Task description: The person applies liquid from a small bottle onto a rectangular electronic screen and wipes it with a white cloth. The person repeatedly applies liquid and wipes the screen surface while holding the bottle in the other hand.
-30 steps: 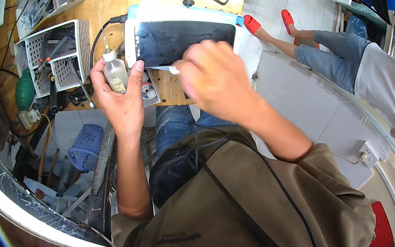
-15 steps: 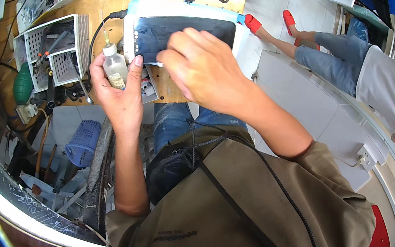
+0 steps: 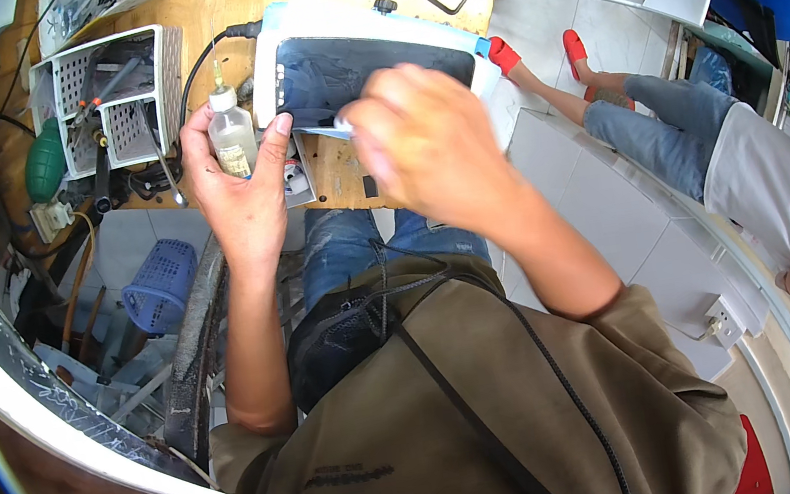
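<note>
My left hand (image 3: 245, 202) is wrapped round a small clear squeeze bottle (image 3: 234, 140), which stands upright with a white cap and a thin needle tip. Its thumb lies close to the left corner of a white and light-blue bench device (image 3: 264, 68) with a dark, streaked flat top (image 3: 339, 61). Over the front edge of that top is my right hand (image 3: 430, 136), closed and blurred by motion. A small white piece (image 3: 344, 126), perhaps a wipe, shows at its fingertips. Its full shape is hidden by the fingers.
White perforated baskets (image 3: 132, 132) with tools stand left of the bottle, near a green rubber bulb (image 3: 46, 167). A black cable (image 3: 197, 62) runs into the device. A thin black frame (image 3: 452, 4) lies at the back. Another person's legs (image 3: 644, 116) extend at right.
My right hand has shifted slightly right and toward me, showing more of the white piece and the device's front edge. My left hand still holds the bottle, almost unmoved.
</note>
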